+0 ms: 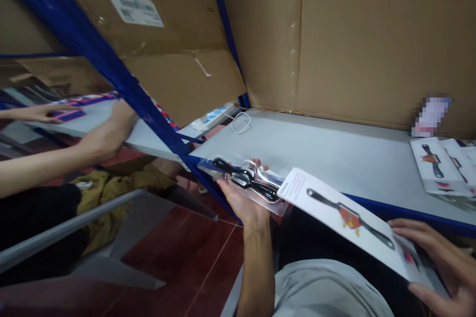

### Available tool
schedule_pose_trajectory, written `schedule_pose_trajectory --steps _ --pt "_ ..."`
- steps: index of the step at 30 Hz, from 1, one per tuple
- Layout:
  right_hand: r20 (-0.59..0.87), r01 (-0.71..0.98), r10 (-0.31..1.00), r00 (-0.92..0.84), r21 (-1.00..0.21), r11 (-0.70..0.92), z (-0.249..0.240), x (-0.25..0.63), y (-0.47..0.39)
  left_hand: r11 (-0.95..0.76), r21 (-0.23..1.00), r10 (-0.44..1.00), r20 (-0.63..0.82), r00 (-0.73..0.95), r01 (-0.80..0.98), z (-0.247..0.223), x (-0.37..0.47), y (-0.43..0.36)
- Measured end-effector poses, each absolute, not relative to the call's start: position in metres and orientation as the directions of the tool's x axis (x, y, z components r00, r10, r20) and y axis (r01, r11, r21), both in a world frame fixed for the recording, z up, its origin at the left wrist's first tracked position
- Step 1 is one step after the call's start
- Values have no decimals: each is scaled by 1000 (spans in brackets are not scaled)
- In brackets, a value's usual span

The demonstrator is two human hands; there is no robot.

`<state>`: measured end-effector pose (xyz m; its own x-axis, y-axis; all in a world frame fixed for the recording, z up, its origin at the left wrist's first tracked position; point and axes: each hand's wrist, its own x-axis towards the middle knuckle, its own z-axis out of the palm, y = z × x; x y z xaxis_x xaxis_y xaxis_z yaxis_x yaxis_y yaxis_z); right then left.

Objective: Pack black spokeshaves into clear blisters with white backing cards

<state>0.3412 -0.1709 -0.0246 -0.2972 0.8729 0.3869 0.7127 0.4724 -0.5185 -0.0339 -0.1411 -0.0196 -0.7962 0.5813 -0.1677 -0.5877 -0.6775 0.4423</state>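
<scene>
Two hands in view near centre, both the wearer's. Left hand [243, 198] grasps a clear plastic pack [245, 183] from below, fingers [256, 162] curled over its far edge. Pack holds a black-handled tool [245, 181] with a metal middle part; tool lies flat inside, handle ends pointing left and right. Pack sits just over the near edge of the grey shelf [316, 148], by the blue frame rail [390, 208].

Right hand [439, 262] holds a white printed card [353, 220] at its near right end, thumb on top, other fingers under it, partly hidden. Card shows a picture of the same black tool with a red-orange mark. Card's far left corner overlaps or touches the pack; can't tell which.

Far right on the shelf: several more white cards [441, 166] with the same print, stacked loosely, some running out of view.

Far left end of the shelf: white power strip [213, 116] with a looped white cable [241, 123] beside it.

Large cardboard boxes [353, 34] stand behind the shelf, walls shut, contents not visible.

Left side: another person's arm [67, 153] reaches onto a neighbouring shelf [92, 119]; another hand [37, 111] rests flat on a red-blue item there.
</scene>
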Motion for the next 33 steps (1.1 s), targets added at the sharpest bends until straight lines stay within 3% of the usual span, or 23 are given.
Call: schedule_pose_trajectory --steps 3,12,18,23,33 --pt "356 628 798 -486 -493 602 -28 330 -171 -680 434 595 -145 -790 -592 -19 -35 -143" --pt "271 636 728 -630 -358 684 -36 345 -185 -639 400 655 -165 -737 -657 -34 -48 -145" --pt "216 666 758 -616 -371 647 -35 343 -183 -650 330 697 -100 -710 -684 -43 -55 -144" --pt "208 672 779 -592 -407 619 -36 347 -180 -671 357 680 -53 -731 -650 -48 -57 -142" --pt "222 690 776 -590 -361 627 -47 342 -174 -679 397 641 -88 -763 -617 -37 -46 -141"
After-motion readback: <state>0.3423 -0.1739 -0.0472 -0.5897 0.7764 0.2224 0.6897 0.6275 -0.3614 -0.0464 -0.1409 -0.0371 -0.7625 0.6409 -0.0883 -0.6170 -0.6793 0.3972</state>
